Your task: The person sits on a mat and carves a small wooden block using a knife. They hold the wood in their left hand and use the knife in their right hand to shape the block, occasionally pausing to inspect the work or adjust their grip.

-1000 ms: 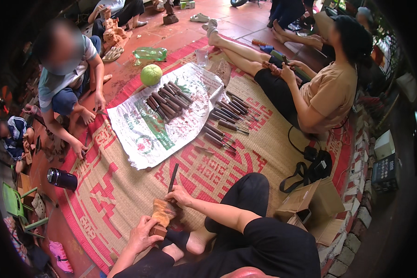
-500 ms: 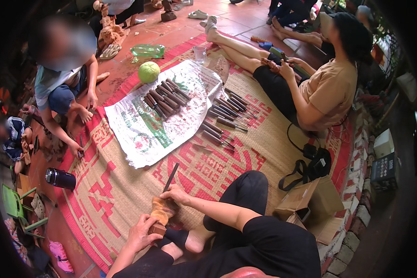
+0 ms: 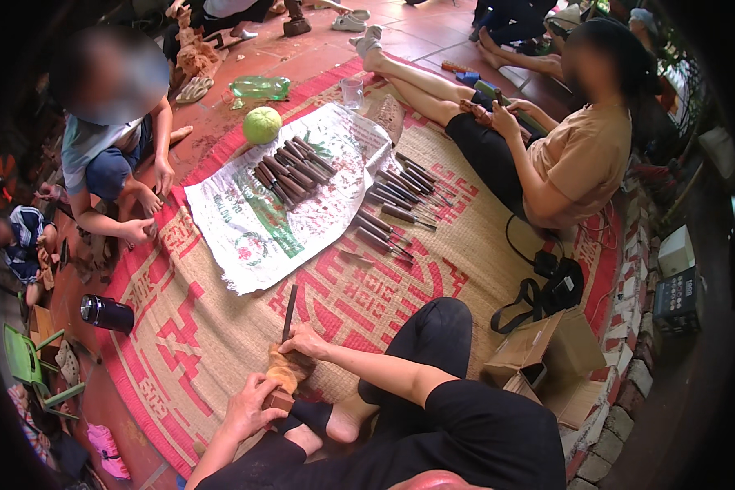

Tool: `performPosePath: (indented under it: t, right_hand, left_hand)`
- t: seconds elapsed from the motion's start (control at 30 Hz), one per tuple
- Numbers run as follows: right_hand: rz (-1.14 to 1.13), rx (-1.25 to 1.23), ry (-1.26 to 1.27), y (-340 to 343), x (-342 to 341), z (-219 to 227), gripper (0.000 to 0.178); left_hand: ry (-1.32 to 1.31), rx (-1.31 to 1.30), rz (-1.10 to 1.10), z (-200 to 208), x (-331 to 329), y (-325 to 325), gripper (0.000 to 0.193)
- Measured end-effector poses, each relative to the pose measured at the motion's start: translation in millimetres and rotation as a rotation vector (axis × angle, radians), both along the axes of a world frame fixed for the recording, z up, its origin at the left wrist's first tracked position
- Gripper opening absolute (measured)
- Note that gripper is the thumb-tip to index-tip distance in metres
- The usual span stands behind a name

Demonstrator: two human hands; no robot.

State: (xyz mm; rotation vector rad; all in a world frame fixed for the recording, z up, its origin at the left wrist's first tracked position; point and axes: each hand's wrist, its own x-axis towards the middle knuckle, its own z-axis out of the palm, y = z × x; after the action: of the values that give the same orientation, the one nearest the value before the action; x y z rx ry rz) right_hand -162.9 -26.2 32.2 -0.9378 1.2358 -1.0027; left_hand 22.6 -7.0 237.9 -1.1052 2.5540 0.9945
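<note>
Between my bare feet I hold a small carved wood piece [image 3: 284, 376], orange-brown with a squared reddish-brown base. My left hand [image 3: 249, 406] grips its base, thumb and fingers wrapped about the block. My right hand [image 3: 306, 341] is closed at the far end of the carving on a long, narrow, dark file-like tool [image 3: 290, 306]. That tool sticks up and away from me; its lower end is hidden by my fingers and the wood.
Ahead, wooden-handled carving tools [image 3: 290, 175] lie on a white sack [image 3: 220, 220], with more chisels [image 3: 384, 237] beside it. A green round fruit [image 3: 262, 125], dark flask [image 3: 106, 314], camera [image 3: 562, 287] and cardboard box [image 3: 539, 351] surround me. Co-workers sit left and right.
My right hand has shifted slightly left and down, and the file-like tool stands a little more upright. The person at the left has lifted a hand from the mat's edge.
</note>
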Motion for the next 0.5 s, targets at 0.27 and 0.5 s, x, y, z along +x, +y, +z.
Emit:
performPosePath:
  t: [0.27, 0.5]
  right_hand:
    - [-0.081, 0.123, -0.147, 0.6, -0.7, -1.2, 0.014]
    - [-0.111, 0.133, -0.018, -7.0, -8.5, -16.5, 0.015]
  left_hand:
    - [0.013, 0.022, 0.018, -5.3, 7.7, 1.5, 0.056]
    - [0.016, -0.022, -0.016, -4.4, -3.7, -0.4, 0.056]
